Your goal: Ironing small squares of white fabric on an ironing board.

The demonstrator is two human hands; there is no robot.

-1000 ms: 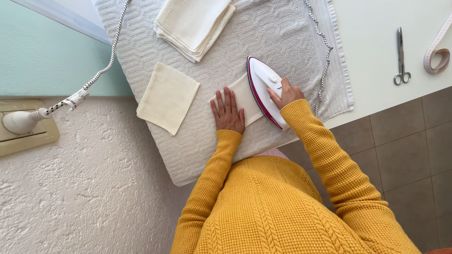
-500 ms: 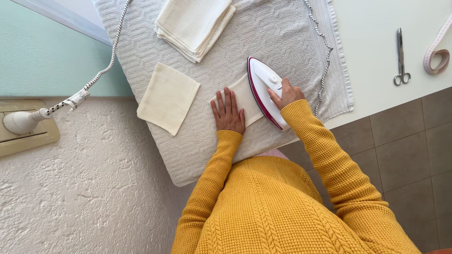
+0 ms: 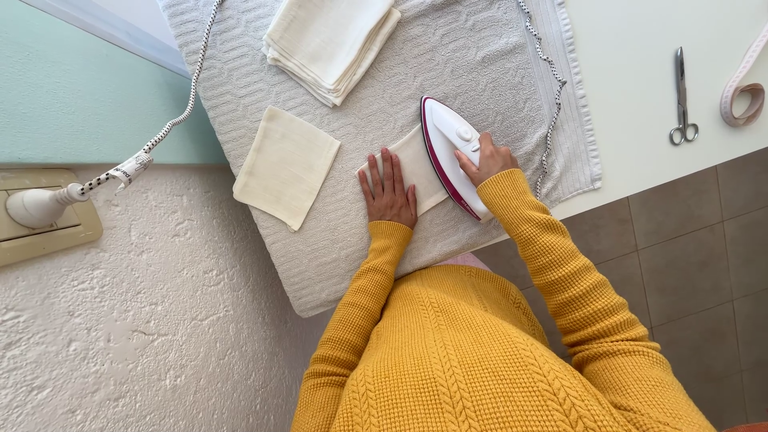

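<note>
Iron [image 3: 450, 154] gripped by right hand [image 3: 486, 158], left hand [image 3: 389, 190] spread flat on cloth [image 3: 418, 170]

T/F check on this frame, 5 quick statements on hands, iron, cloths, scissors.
1. The right hand grips the white and magenta iron. True.
2. The left hand lies flat on the cream cloth beside the iron. True.
3. The scissors lie on the grey towel. False: they lie on the pale counter, off the towel.
4. The stack of folded cloths sits under the iron. False: it sits apart, at the towel's far end.
5. A single folded cloth lies left of the left hand. True.
</note>
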